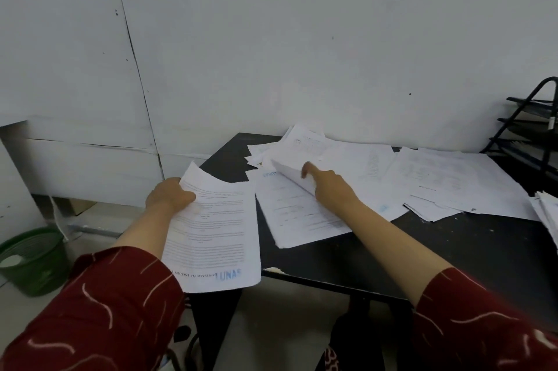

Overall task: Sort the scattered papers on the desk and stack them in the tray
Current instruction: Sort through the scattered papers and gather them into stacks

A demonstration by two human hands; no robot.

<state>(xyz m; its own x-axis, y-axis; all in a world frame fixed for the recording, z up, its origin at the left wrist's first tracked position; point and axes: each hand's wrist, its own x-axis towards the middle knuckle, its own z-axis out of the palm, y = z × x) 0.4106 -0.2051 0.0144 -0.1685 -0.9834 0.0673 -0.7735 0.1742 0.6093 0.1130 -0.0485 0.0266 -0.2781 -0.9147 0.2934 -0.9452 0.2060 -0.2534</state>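
The left hand (169,194) grips a sheaf of white printed papers (213,228) off the black desk's (453,249) left edge. The right hand (330,186) reaches into scattered white sheets (377,177), blurred, its grip unclear. The black wire tray (531,129) is cut off at right.

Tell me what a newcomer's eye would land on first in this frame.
First, the white papers scattered over the black desk, where the right hand is lifting a sheet near the middle. Next, the left hand gripping a stack of printed pages off the desk's left edge. A black tiered tray stands at the far right, and a green bin sits on the floor at the left.
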